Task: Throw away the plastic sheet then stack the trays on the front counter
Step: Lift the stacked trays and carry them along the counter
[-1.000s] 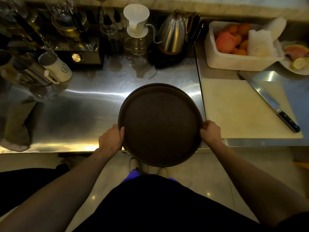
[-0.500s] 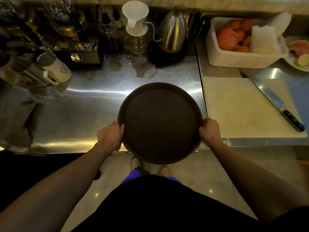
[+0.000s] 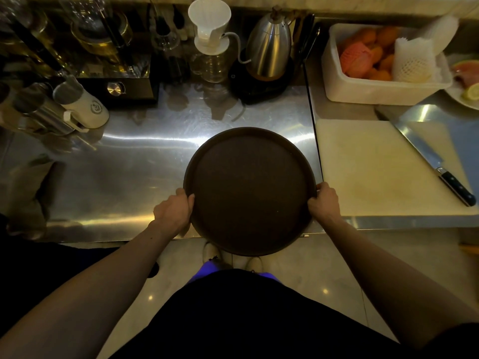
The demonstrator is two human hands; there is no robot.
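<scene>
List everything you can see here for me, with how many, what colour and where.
tray: one visible, dark brown, round, held over the counter's near edge
counter: one, shiny steel, across the view
cutting board: one, cream, right of the tray
knife: one, steel blade with black handle, on the board's right side
tub: one, white, back right, holding orange and pink fruit and a white foam net
kettle: one, steel, back centre on a dark base
dripper: one, white, on a glass jug left of the kettle
mug: one, white, tilted, back left
left hand: grip shut on the tray's left rim
right hand: grip shut on the tray's right rim
</scene>
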